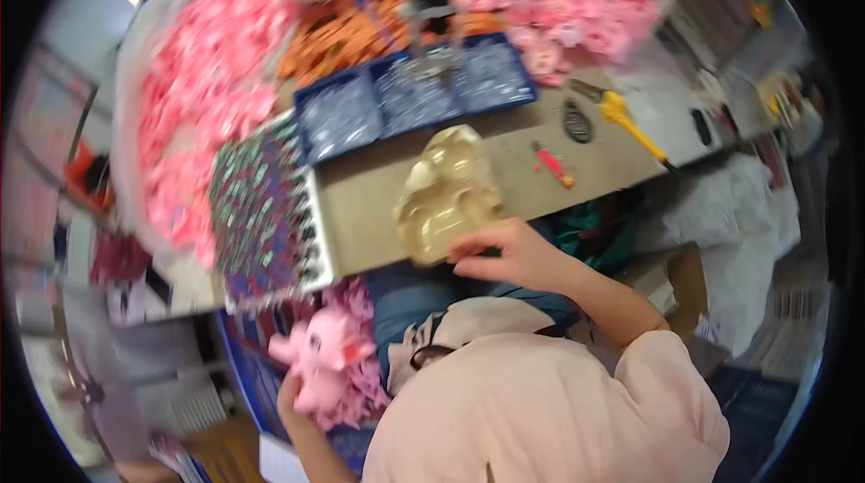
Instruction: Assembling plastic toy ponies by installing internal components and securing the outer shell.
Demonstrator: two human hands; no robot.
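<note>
The right hand [505, 253] rests at the near edge of the bench [378, 195], its fingers [468, 259] closed on the lower rim of a clear, yellowish moulded plastic shell [446, 195] that lies flat on the bench top. Beyond the shell, a row of blue trays [410, 95] filled with small silvery parts runs across the bench, and behind those trays lie heaps of pink toy parts [207, 95] and orange pieces [342, 32]. To the right of the shell sit a small red tool [551, 163] and, farther off, a yellow-handled tool [631, 123]. Below the bench edge, left of the shell, the left hand [302, 397] grips a pink plush figure [320, 352] from underneath, fingers wrapped round it, above more pink pieces.
</note>
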